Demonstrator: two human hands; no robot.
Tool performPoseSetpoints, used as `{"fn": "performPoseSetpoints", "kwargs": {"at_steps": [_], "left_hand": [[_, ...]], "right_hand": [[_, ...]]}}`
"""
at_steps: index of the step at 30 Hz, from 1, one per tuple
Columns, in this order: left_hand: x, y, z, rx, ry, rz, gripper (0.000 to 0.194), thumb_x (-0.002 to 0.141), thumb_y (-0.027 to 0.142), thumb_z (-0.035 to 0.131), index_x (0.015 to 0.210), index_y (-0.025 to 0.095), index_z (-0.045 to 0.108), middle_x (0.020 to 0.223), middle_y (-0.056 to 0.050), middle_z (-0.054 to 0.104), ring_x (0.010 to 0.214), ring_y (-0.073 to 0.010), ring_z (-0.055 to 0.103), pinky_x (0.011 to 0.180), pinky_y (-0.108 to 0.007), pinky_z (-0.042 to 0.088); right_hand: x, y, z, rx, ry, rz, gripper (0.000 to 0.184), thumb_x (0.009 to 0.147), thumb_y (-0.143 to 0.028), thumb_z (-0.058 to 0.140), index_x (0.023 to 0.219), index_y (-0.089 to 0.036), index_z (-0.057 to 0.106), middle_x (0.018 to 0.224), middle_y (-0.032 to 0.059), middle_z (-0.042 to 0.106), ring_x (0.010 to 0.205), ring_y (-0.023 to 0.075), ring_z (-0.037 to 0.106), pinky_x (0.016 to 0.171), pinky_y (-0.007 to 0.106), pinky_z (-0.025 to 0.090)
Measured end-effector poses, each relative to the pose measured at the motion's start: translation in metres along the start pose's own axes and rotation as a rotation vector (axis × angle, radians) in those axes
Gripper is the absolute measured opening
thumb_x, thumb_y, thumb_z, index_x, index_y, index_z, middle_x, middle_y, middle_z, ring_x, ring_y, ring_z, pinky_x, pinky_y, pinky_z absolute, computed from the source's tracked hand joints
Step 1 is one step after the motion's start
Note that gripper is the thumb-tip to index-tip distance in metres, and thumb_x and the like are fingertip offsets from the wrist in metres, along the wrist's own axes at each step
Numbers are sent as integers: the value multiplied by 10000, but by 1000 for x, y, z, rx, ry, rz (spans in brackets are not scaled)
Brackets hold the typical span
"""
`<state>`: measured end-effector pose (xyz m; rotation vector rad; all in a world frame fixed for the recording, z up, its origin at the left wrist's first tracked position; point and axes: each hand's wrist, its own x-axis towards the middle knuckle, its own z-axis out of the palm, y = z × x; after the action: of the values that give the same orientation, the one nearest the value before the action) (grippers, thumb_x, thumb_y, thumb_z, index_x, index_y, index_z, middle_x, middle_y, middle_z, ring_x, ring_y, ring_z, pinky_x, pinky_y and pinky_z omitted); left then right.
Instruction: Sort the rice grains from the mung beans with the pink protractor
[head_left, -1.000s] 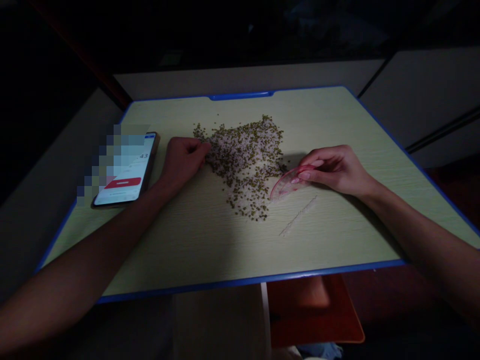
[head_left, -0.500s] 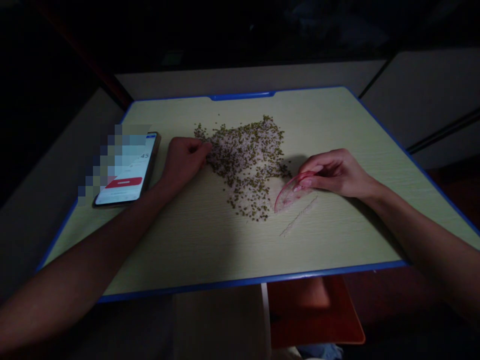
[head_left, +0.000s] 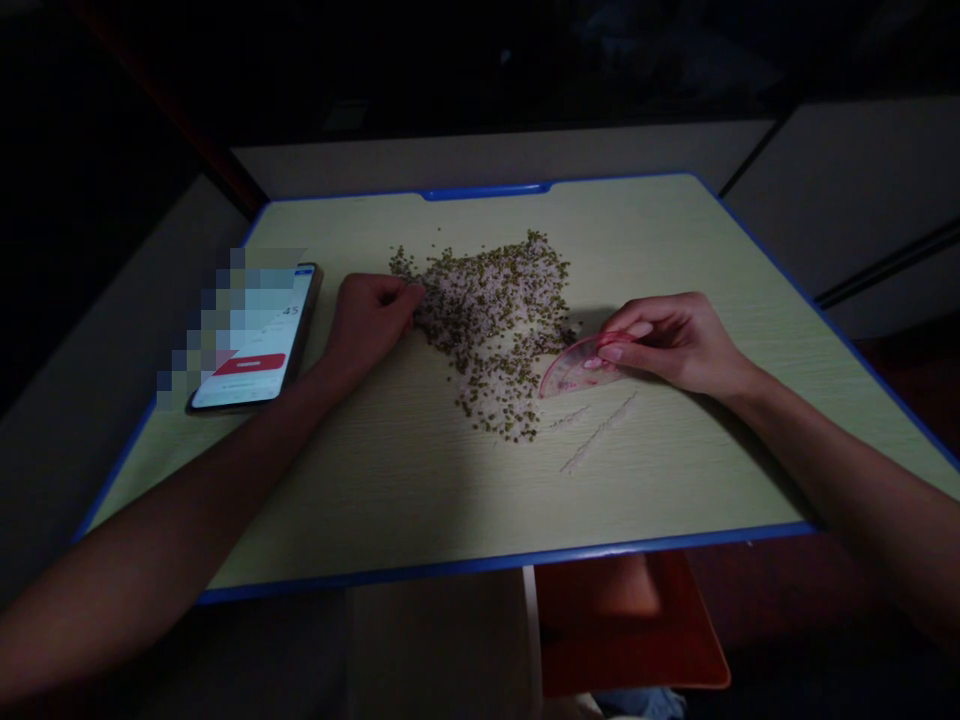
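A heap of green beans mixed with white grains [head_left: 491, 318] lies in the middle of a pale table [head_left: 420, 480] with a blue rim. My right hand [head_left: 671, 340] pinches a clear pink plastic scraper [head_left: 574, 366], whose edge rests on the table at the heap's right side. A thin line of white grains [head_left: 598, 432] runs just below the scraper. My left hand [head_left: 369, 318] is curled on the table at the heap's left edge, fingers closed with their tips touching the beans.
A phone [head_left: 255, 338] with a lit screen lies at the table's left, just beyond my left hand. An orange seat [head_left: 630, 625] shows under the table's near edge. The surroundings are dark.
My right hand has drawn the pink scraper back up and left against the heap, leaving a short faint trail of grains. My left hand has stayed put.
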<state>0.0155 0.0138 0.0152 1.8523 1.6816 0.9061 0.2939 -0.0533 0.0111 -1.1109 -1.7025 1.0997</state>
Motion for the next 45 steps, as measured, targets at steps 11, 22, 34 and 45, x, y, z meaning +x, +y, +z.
{"fn": "performPoseSetpoints", "kwargs": {"at_steps": [11, 22, 34, 45], "left_hand": [[0, 1, 0, 25, -2, 4, 366, 741, 352, 494, 418, 198, 418, 416, 15, 393, 449, -104, 358, 494, -269, 321], [1, -1, 0, 12, -5, 11, 359, 740, 352, 493, 421, 202, 425, 413, 15, 399, 452, -104, 362, 482, -268, 311], [0, 0, 0, 0, -8, -5, 348, 731, 345, 499, 425, 200, 423, 419, 12, 406, 447, -105, 355, 494, -274, 316], [1, -1, 0, 4, -3, 4, 352, 734, 351, 503, 428, 199, 420, 419, 12, 409, 449, -105, 360, 489, -270, 315]], "right_hand": [[0, 0, 1, 16, 37, 14, 91, 642, -240, 738, 660, -207, 655, 520, -35, 646, 433, 79, 549, 399, 189, 381], [1, -1, 2, -1, 57, -10, 77, 641, -259, 735, 655, -229, 666, 574, -29, 677, 492, 106, 601, 445, 208, 437], [2, 3, 3, -42, 83, -38, 73, 660, -257, 719, 683, -214, 664, 564, -26, 657, 484, 99, 580, 437, 204, 424], [2, 2, 4, -61, 64, -53, 69, 671, -252, 711, 716, -213, 675, 632, -16, 688, 562, 103, 622, 509, 201, 486]]}}
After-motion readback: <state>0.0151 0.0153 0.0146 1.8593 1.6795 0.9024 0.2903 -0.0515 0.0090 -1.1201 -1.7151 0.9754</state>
